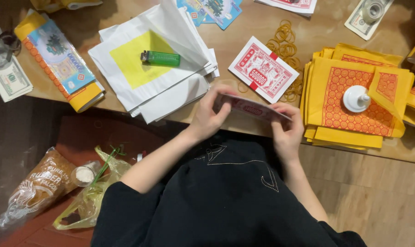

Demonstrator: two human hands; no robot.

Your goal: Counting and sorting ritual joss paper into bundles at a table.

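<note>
Nearest the camera, a black garment with pale stitched lines (235,183) covers the person's lap, and both bare forearms reach forward from it. The left hand (209,116) and the right hand (287,130) together hold a thin stack of red and white paper notes (253,108), each hand closed on one end, the stack held flat and blurred just over the near edge of the desk (257,27). Down at the left, on the dark red floor (79,137), lie a clear bag of tan rubber bands (35,187) and a yellowish plastic bag (90,196) with a small white lidded cup (84,174) beside it. On the desk just beyond the hands rests a banded bundle of red and white notes (262,68), touching a loose heap of tan rubber bands (285,41). To its right sits a pile of yellow sheets printed with orange patterns (349,98), with a small white knobbed weight (356,98) on top. To the left of the hands a stack of white sheets with a yellow square (148,68) carries a green lighter (160,58). Farther left lies a yellow and blue printed bundle (58,61), and at the desk's left edge some green banknote-style paper (8,77). At the far right corner another such note (365,18) lies under a roll of clear tape (372,9)
</note>
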